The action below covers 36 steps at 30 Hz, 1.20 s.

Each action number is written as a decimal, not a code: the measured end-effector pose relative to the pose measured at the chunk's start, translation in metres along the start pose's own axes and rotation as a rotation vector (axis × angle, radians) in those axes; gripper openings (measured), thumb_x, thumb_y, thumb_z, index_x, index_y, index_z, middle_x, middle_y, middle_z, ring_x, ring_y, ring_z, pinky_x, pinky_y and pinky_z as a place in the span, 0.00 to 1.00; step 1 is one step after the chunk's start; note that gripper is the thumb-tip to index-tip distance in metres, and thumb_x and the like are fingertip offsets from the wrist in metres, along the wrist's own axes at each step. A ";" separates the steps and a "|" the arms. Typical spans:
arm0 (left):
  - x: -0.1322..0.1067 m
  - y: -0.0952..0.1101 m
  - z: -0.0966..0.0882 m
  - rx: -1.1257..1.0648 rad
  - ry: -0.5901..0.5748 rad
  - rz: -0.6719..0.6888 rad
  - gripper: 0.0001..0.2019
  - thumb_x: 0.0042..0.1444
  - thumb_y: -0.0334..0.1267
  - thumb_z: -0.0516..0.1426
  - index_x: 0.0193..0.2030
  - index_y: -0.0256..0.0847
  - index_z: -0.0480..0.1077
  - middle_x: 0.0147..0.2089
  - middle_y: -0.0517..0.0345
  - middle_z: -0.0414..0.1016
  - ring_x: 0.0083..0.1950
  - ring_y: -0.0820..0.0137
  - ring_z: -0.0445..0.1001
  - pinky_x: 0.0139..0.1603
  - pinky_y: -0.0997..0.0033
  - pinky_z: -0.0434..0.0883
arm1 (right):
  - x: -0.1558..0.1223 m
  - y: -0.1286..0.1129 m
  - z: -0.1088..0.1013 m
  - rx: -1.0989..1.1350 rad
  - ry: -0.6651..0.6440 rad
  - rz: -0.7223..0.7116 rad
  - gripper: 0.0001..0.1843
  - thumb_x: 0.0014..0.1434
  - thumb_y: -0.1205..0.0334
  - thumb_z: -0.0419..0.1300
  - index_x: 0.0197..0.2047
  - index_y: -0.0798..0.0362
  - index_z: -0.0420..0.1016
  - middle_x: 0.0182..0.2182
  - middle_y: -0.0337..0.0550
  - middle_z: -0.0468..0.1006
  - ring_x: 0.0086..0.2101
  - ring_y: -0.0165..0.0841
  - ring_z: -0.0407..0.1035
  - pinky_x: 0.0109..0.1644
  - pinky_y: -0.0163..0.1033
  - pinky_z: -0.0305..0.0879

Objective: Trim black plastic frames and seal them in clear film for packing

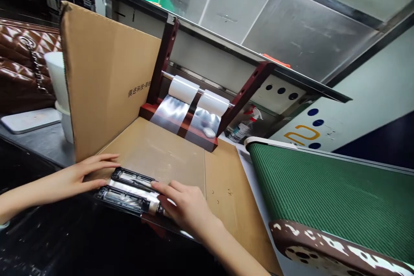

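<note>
- Here's the left hand (pixel 79 177), fingers (pixel 103 157) open and stretched out flat, not clenched, tips just beside the far end of the black film holder (pixel 127 194)
- Over to the right hand (pixel 189 209), its fingers lying across the near end of that holder, touching it; grasping or just resting, I can't tell from here
- The holder sits between both hands, two dark bars with a shiny plastic strip (pixel 132 189) running between them, lying on the edge of a cardboard sheet (pixel 161 155)
- Just behind, an upright cardboard panel (pixel 106 77) stands along the sheet's left side
- Further up, two white film rolls (pixel 183 89) sit on a metal rod in a dark red stand (pixel 163 60), clear film spilling down from them
- To the right, a green conveyor belt (pixel 323 194) runs alongside
- Beyond the panel, a white cup (pixel 57 79) and a quilted brown handbag (pixel 22 64) on the table (pixel 39 146)
- Back past the stand, a spray bottle (pixel 246 125)
</note>
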<state>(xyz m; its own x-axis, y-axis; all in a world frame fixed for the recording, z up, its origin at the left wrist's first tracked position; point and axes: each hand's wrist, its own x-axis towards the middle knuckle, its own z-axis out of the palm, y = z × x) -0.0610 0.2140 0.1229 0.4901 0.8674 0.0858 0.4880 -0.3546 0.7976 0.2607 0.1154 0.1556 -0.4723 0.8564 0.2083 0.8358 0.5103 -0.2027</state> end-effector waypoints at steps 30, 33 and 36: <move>0.004 -0.010 -0.011 0.073 -0.265 -0.001 0.26 0.57 0.53 0.59 0.63 0.64 0.65 0.73 0.71 0.54 0.73 0.50 0.50 0.71 0.49 0.47 | 0.006 0.002 -0.041 -0.223 -0.216 -0.107 0.16 0.61 0.66 0.59 0.50 0.42 0.78 0.26 0.34 0.78 0.20 0.27 0.68 0.21 0.34 0.44; 0.004 -0.011 -0.011 0.080 -0.253 0.024 0.25 0.57 0.52 0.59 0.62 0.63 0.66 0.73 0.71 0.55 0.73 0.51 0.51 0.71 0.51 0.48 | 0.001 0.000 -0.051 -0.247 -0.251 -0.074 0.13 0.62 0.63 0.60 0.48 0.42 0.78 0.26 0.34 0.78 0.19 0.27 0.68 0.21 0.34 0.45; 0.004 -0.008 -0.012 0.038 -0.242 0.032 0.24 0.56 0.49 0.61 0.60 0.59 0.69 0.72 0.67 0.57 0.72 0.51 0.53 0.70 0.49 0.49 | 0.000 -0.005 -0.065 -0.236 -0.255 -0.050 0.11 0.61 0.64 0.60 0.45 0.42 0.80 0.27 0.35 0.79 0.20 0.28 0.69 0.21 0.32 0.49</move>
<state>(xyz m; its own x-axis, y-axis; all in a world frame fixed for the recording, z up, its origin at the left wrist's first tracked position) -0.0715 0.2250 0.1244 0.6624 0.7482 -0.0382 0.4940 -0.3979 0.7731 0.2746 0.1079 0.2189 -0.5444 0.8379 -0.0396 0.8373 0.5457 0.0343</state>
